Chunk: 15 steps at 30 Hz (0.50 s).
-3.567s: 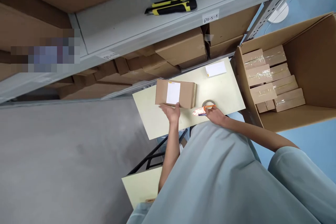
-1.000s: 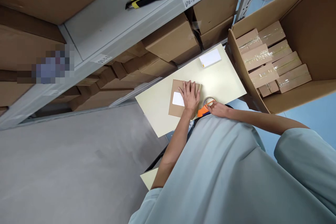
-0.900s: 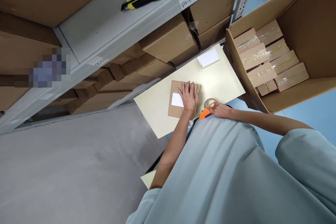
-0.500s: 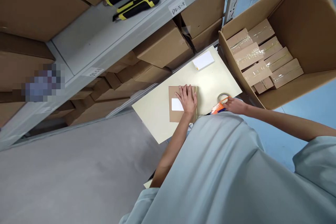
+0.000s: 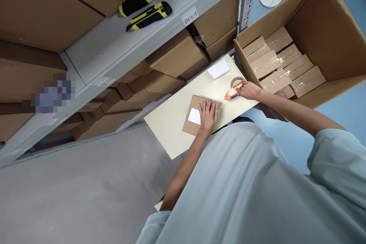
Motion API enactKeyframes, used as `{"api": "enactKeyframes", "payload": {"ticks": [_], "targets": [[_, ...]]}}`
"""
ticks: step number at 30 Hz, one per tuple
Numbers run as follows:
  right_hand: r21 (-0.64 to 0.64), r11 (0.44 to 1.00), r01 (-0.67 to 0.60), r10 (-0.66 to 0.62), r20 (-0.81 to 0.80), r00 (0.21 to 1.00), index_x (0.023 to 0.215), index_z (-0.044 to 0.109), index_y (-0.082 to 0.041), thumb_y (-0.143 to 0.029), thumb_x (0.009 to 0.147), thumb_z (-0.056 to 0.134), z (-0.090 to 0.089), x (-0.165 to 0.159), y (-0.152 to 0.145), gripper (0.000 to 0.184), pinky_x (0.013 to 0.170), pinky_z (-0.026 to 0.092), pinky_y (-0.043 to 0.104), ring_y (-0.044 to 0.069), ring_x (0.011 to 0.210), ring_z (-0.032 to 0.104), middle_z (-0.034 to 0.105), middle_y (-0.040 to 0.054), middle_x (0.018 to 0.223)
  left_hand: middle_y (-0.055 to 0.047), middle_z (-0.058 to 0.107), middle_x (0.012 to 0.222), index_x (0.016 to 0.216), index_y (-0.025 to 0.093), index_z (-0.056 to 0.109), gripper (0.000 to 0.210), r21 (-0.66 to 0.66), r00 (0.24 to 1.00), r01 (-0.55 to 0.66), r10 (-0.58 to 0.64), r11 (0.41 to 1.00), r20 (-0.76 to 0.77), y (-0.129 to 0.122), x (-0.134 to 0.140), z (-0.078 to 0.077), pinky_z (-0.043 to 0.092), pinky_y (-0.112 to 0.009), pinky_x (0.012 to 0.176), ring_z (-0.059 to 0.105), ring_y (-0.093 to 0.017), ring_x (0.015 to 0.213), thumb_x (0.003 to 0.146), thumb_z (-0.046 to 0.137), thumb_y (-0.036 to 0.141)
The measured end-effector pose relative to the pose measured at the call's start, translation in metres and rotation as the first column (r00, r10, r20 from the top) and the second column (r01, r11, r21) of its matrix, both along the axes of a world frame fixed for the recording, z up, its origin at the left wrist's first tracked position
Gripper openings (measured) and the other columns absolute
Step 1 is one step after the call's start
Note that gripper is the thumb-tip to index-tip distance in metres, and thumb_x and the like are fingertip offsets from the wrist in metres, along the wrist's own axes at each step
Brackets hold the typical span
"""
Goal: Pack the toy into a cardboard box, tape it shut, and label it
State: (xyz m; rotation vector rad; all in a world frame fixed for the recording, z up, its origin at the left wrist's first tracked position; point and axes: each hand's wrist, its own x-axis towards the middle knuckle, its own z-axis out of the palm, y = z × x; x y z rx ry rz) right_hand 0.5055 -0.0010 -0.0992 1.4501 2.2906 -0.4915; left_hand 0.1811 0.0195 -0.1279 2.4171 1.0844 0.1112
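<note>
My left hand point(image 5: 208, 115) lies with fingers spread on a small cardboard box point(image 5: 188, 122), over its right part. A white label point(image 5: 195, 116) shows on the box beside my fingers. In my right hand point(image 5: 248, 89) is an orange tape dispenser point(image 5: 231, 94), its fingers closed round the handle. The tape roll point(image 5: 237, 81) sits at its upper side. The dispenser's front end points towards the box, a short way right of it. Both box and dispenser are over a cream tabletop point(image 5: 166, 126).
A white stack of labels or cards point(image 5: 219, 69) lies at the table's far edge. To the right stands a large open carton point(image 5: 328, 42) holding several small taped boxes point(image 5: 296, 67). Shelving point(image 5: 100, 49) with cartons runs along the left; two utility knives point(image 5: 150, 16) rest on it.
My right hand has moved the tape dispenser up and left, away from my body and nearer the box. The box has turned clockwise under my left hand.
</note>
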Motion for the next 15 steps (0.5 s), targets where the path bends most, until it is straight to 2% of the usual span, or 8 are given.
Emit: {"api": "enactKeyframes", "payload": {"ticks": [4,6,7,9,11,12,13,15], "targets": [[-0.056,0.997,-0.056,0.056,0.005,0.998,0.131,0.062,0.002,-0.010,0.105,0.040,-0.004,-0.033,0.016,0.036,0.102,0.038,0.043,0.031,0.099,0.079,0.081,0.0273,0.108,-0.017,0.054,0.166,0.155,0.020,0.060,0.050,-0.041,0.994,0.094,-0.091,0.995,0.063,-0.008,-0.003,0.006,0.009,-0.068,0.138,0.022,-0.035,0.170,0.111,0.046,0.040],[-0.076,0.995,-0.064,0.064,0.002,0.998,0.129,0.062,0.003,-0.010,0.104,0.040,-0.006,-0.042,0.012,0.036,0.100,0.039,0.043,0.032,0.098,0.079,0.081,0.0281,0.106,-0.016,0.052,0.167,0.156,0.021,0.059,0.052,-0.062,0.993,0.082,-0.076,0.995,0.094,-0.005,-0.007,0.010,0.013,-0.065,0.139,0.024,-0.034,0.169,0.111,0.045,0.043],[-0.085,0.995,-0.060,0.061,0.003,0.998,0.128,0.062,0.003,-0.010,0.103,0.041,-0.006,-0.046,0.010,0.035,0.097,0.039,0.043,0.033,0.097,0.079,0.080,0.0285,0.104,-0.015,0.050,0.169,0.157,0.021,0.057,0.053,-0.062,0.995,0.027,-0.020,0.998,0.101,-0.001,-0.009,0.012,0.015,-0.063,0.139,0.024,-0.033,0.169,0.112,0.044,0.046],[-0.087,0.995,-0.049,0.050,0.003,0.999,0.127,0.062,0.005,-0.011,0.103,0.041,-0.008,-0.052,0.004,0.035,0.092,0.040,0.044,0.035,0.096,0.079,0.079,0.0296,0.102,-0.018,0.043,0.173,0.160,0.019,0.052,0.059,-0.036,0.973,-0.209,0.212,0.977,0.091,0.008,-0.014,0.014,0.016,-0.063,0.138,0.024,-0.033,0.169,0.112,0.041,0.050],[-0.082,0.996,-0.046,0.046,0.000,0.999,0.128,0.061,0.006,-0.009,0.102,0.040,-0.008,-0.058,-0.002,0.037,0.090,0.041,0.044,0.036,0.096,0.079,0.078,0.0303,0.100,-0.024,0.044,0.171,0.163,0.012,0.047,0.065,-0.001,0.878,-0.476,0.475,0.880,0.061,0.019,-0.017,0.012,0.016,-0.064,0.138,0.028,-0.035,0.167,0.113,0.036,0.052],[-0.083,0.996,-0.044,0.044,0.000,0.999,0.129,0.061,0.007,-0.008,0.101,0.040,-0.008,-0.061,-0.005,0.038,0.089,0.042,0.044,0.036,0.096,0.079,0.078,0.0304,0.100,-0.026,0.047,0.168,0.162,0.009,0.046,0.066,0.007,0.832,-0.554,0.553,0.832,0.045,0.024,-0.016,0.011,0.015,-0.064,0.138,0.033,-0.036,0.165,0.113,0.035,0.052],[-0.090,0.995,-0.042,0.042,-0.001,0.999,0.130,0.061,0.008,-0.006,0.101,0.039,-0.008,-0.066,-0.008,0.039,0.088,0.042,0.044,0.036,0.095,0.079,0.078,0.0301,0.100,-0.027,0.051,0.164,0.161,0.007,0.046,0.067,0.006,0.808,-0.589,0.589,0.808,0.028,0.028,-0.015,0.009,0.013,-0.063,0.138,0.038,-0.036,0.163,0.112,0.035,0.052],[-0.111,0.993,-0.044,0.044,-0.005,0.999,0.131,0.060,0.008,-0.003,0.100,0.038,-0.008,-0.076,-0.017,0.040,0.087,0.043,0.043,0.034,0.092,0.079,0.078,0.0291,0.098,-0.026,0.056,0.160,0.159,0.008,0.049,0.066,-0.007,0.815,-0.579,0.579,0.815,0.003,0.034,-0.010,0.006,0.010,-0.061,0.139,0.042,-0.036,0.160,0.112,0.036,0.052]]}}
